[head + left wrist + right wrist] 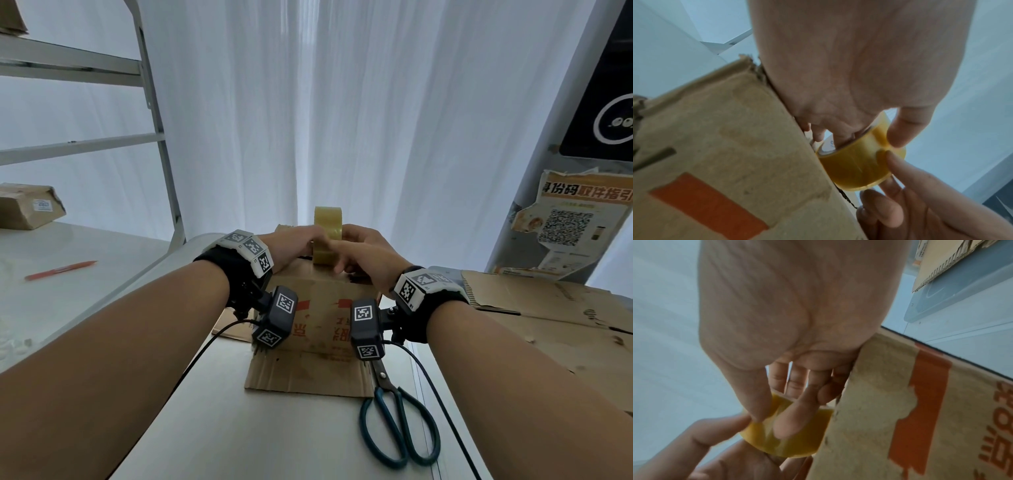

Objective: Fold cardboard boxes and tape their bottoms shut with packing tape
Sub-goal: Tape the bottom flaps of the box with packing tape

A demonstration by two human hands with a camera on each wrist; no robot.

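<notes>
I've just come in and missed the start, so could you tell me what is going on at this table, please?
A person is getting ready to tape a cardboard box that stands on the white table. The left hand holds the roll of yellowish packing tape upright on top of the box, fingers through its core. The right hand pinches at the roll's outer face, seemingly finding the tape's end. No strip is on the box yet. Scissors lie near the box.
</notes>
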